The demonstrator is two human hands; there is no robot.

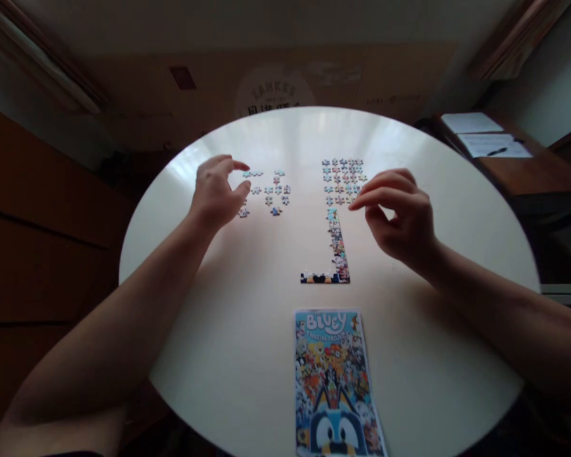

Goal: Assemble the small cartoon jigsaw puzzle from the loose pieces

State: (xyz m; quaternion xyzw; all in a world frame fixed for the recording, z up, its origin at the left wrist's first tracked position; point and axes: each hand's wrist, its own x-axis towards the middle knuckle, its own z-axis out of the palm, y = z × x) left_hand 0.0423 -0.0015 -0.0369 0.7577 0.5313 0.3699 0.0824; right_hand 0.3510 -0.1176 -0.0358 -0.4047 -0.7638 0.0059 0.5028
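My left hand (219, 190) hovers by the left group of loose jigsaw pieces (269, 190), thumb and index finger apart, nothing between them. Beside the right group of pieces (343, 179), laid out in rows, is my right hand (400, 212). Its fingers are bent, with the index finger stretched toward the lowest row; whether the fingertips touch a piece is unclear. Below that group, a joined puzzle strip (337, 244) runs down and turns left at its bottom, forming an L-shaped corner. A colourful picture sheet (333, 381) with "Bluey" lettering lies nearest to me.
Everything lies on a round white table (247, 317). At the right back, papers (495, 145) and a pen (497, 152) rest on a brown wooden surface (528, 174). Behind the table stands a large printed cardboard panel (333, 73). Curtains hang at both sides.
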